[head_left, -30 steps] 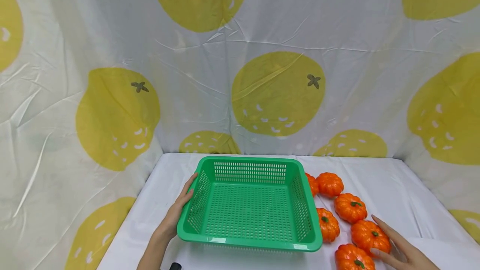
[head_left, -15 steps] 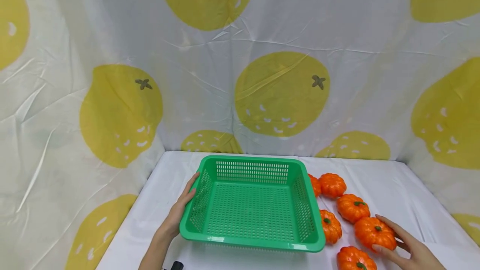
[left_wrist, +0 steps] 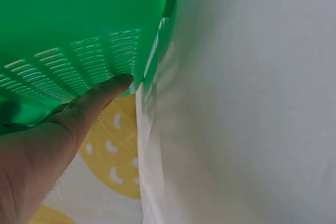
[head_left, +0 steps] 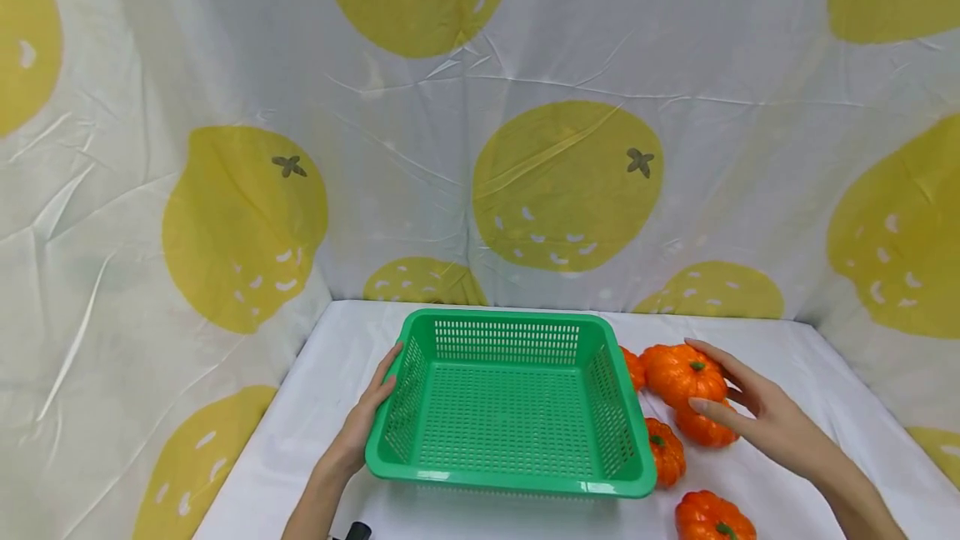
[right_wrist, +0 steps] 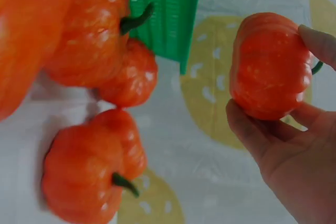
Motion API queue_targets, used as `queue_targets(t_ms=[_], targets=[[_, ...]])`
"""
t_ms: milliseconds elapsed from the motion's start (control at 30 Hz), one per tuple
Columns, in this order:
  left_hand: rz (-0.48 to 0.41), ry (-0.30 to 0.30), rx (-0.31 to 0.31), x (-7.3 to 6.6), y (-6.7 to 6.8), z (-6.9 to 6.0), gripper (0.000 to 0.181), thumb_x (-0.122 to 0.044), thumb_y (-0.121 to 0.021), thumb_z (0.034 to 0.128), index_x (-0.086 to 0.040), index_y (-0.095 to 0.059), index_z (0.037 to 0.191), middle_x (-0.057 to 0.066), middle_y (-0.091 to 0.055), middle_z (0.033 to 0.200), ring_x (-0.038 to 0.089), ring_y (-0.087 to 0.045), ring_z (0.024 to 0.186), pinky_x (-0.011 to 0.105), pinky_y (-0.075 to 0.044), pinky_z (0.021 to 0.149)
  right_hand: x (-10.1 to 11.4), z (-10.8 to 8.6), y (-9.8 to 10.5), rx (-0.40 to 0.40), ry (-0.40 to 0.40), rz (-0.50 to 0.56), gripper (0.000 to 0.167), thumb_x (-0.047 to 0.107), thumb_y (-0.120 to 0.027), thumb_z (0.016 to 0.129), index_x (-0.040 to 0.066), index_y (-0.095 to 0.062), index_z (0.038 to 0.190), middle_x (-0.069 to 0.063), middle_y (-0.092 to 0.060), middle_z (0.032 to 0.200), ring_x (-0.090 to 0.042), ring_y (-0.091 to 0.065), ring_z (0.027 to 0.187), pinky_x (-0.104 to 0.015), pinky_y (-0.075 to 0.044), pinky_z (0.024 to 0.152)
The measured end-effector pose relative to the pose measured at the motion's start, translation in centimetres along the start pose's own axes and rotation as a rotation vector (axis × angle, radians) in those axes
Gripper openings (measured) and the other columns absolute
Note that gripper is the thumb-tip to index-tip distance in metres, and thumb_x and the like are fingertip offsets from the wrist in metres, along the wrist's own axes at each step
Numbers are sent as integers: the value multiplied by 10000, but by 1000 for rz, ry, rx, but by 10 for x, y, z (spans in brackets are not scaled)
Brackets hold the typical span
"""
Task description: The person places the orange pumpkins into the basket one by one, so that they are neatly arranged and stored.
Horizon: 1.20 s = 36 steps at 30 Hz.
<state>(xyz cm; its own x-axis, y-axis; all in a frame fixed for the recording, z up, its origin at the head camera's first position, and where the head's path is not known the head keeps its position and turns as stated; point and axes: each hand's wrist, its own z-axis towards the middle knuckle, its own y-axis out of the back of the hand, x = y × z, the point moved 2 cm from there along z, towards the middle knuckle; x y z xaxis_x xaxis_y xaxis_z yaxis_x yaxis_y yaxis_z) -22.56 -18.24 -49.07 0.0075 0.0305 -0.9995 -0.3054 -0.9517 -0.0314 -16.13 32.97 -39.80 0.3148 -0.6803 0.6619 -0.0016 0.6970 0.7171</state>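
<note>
Pumpkin (head_left: 684, 375) in wide grip of right hand (head_left: 767, 412)

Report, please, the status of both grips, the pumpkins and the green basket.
Left grip touches left side of green basket. Right grip holds orange pumpkin, raised off white cloth. Other pumpkins right of basket, possibly low obstacles.

In the head view, the green basket (head_left: 510, 482) partly hid a rear pumpkin (head_left: 634, 368), the held pumpkin (head_left: 684, 375) partly covered its neighbours, and the bottom edge cut off the nearest pumpkin (head_left: 708, 515) and an unidentifiable black object (head_left: 358, 532). The left wrist view's edge cropped the left hand (left_wrist: 58, 135).
</note>
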Motion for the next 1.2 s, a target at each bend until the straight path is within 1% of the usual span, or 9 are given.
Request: queue_targets(t_ms=[100, 200, 300, 400, 467, 733, 900, 1067, 1200], targets=[[3, -5, 0, 1, -1, 0, 553, -386, -237, 1136, -355, -92, 1668, 42, 28, 1763, 354, 113, 1615, 709, 46, 1225, 19, 23, -8, 74, 26, 45, 679, 203, -673, 1013, 308, -360, 1605, 100, -456, 1566, 219, -436, 1219, -161, -518, 909], [6, -7, -3, 1, 0, -1, 550, -385, -242, 1136, -358, -101, 1667, 41, 21, 1763, 352, 108, 1616, 701, 45, 1229, 33, 42, -21, 145, 58, 114, 659, 212, -662, 1020, 288, -364, 1603, -101, -496, 1553, 115, -521, 1239, -213, -540, 937], [12, -5, -8, 1, 0, -1, 549, -385, -241, 1135, -362, -105, 1666, 40, 17, 1764, 353, 107, 1616, 700, 45, 1231, 43, 60, -34, 199, 63, 160, 653, 252, -660, 1025, 298, -359, 1603, -120, -489, 1568, -102, -586, 1316, -228, -532, 965], [15, -4, -10, 0, 0, 0, 549, -385, -241, 1134, -362, -106, 1666, 42, 15, 1764, 358, 106, 1616, 705, 46, 1229, 51, 76, -48, 231, 66, 192, 654, 295, -670, 1020, 326, -361, 1596, -91, -453, 1603, -318, -571, 1365, -271, -536, 991], [15, -3, -7, 0, 0, 0, 550, -385, -245, 1134, -361, -107, 1666, 44, 16, 1764, 359, 108, 1616, 705, 48, 1229, 57, 86, -57, 246, 75, 203, 659, 317, -675, 1017, 327, -359, 1596, -88, -435, 1614, -373, -559, 1367, -294, -545, 990], [17, 6, -11, -1, 0, 0, 551, -396, -249, 1134, -361, -109, 1666, 44, 10, 1764, 362, 96, 1617, 707, 42, 1231, 86, 123, -88, 336, 121, 229, 689, 346, -704, 995, 277, -378, 1597, -80, -496, 1564, -295, -576, 1324, -413, -534, 1022], [23, 11, -18, 0, 1, -1, 547, -403, -255, 1133, -377, -117, 1662, 38, 8, 1765, 362, 99, 1618, 710, 46, 1232, 99, 143, -109, 407, 138, 249, 699, 326, -711, 991, 214, -389, 1601, -112, -517, 1546, -306, -565, 1339, -463, -510, 1036], [20, 5, -13, 0, 1, 0, 544, -398, -262, 1134, -382, -123, 1660, 37, 9, 1764, 358, 102, 1619, 701, 46, 1238, 105, 162, -136, 453, 157, 296, 710, 269, -725, 983, 114, -393, 1591, -156, -523, 1519, -328, -555, 1333, -447, -518, 1031], [28, 6, -14, 0, 1, 0, 545, -406, -264, 1133, -386, -123, 1659, 37, 10, 1764, 366, 98, 1618, 714, 43, 1231, 106, 177, -162, 471, 146, 299, 707, 259, -756, 954, 120, -432, 1567, -129, -572, 1455, -285, -574, 1281, -401, -536, 996]])
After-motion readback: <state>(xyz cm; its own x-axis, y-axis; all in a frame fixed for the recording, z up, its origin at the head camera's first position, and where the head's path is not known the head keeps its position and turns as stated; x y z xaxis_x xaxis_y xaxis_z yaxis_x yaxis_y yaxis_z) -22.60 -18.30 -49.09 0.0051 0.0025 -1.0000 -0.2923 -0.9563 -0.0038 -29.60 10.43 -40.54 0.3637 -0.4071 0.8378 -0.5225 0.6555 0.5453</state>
